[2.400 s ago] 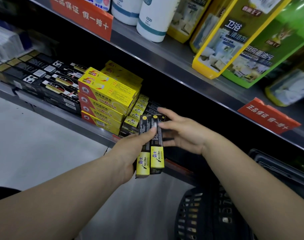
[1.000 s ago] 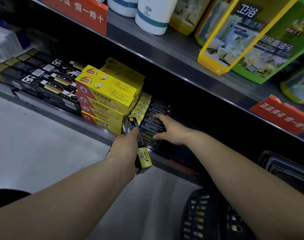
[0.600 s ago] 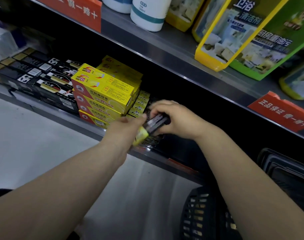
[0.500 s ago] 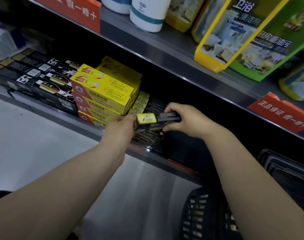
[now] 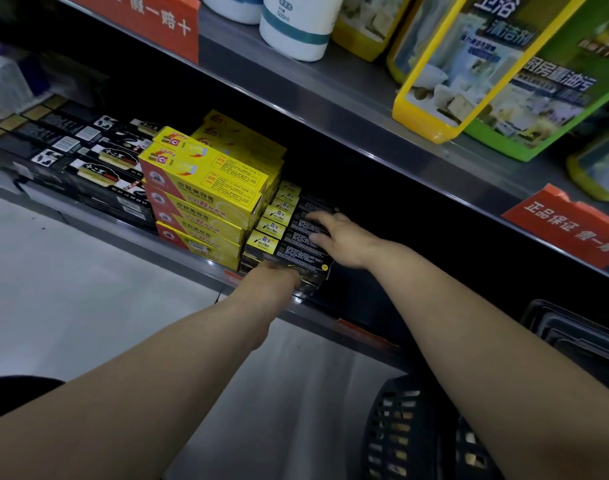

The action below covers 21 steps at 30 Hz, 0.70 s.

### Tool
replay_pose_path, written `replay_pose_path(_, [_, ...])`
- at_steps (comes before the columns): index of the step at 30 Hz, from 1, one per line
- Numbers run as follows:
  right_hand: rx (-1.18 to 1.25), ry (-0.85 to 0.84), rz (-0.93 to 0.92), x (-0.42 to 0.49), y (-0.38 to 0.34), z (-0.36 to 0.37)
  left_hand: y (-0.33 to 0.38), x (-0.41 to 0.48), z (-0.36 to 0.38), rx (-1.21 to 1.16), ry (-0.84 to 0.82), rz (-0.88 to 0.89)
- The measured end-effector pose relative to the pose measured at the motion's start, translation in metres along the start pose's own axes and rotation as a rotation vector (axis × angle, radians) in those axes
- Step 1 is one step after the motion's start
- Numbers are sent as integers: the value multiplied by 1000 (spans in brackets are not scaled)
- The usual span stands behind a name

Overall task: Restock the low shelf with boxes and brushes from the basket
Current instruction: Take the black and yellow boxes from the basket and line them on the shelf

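Note:
Several black boxes with yellow ends (image 5: 289, 237) lie stacked in a row on the low shelf (image 5: 129, 233), just right of a pile of yellow boxes (image 5: 209, 199). My right hand (image 5: 344, 240) rests flat on top of the black boxes, fingers stretched out. My left hand (image 5: 271, 280) touches the front face of the nearest black box at the shelf lip; its fingertips are partly hidden. Neither hand grips anything. The dark plastic basket (image 5: 413, 431) sits on the floor at the lower right, under my right forearm.
Long black boxes (image 5: 88, 161) fill the low shelf further left. The shelf above (image 5: 348, 109) carries white bottles (image 5: 296, 26), yellow and green refill packs (image 5: 497, 71) and red price tags (image 5: 569, 226). Pale floor lies at the left.
The black box that both hands held crosswise above the stack now lies on the stack. My right hand has flattened on top and my left hand has dropped to the front.

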State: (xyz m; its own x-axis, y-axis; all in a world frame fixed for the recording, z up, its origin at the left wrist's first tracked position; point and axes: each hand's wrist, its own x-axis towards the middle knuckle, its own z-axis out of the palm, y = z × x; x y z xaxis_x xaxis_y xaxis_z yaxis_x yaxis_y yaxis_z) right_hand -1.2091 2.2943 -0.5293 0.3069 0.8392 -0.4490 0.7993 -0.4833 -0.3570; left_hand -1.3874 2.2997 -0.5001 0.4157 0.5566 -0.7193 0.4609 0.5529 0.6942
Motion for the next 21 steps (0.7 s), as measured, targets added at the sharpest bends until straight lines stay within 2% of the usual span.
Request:
replay_pose_path(5, [88,-37,14,-10,10,-1,1,-2,9,-6,6,52])
replay_pose_path(9, [151,-19,55,-15,5,-5,5,-13,16,41,-14,168])
replay_pose_path(14, [120,24,128,-53,1,-36,3,-31,28,317,-92,452])
replay_pose_path(17, [304,138,95,-104,3,-55,2,-46,43,490,-134,644])
replay_pose_path(21, [407,253,37,-196,24,-74,2,-72,70,673,-181,866])
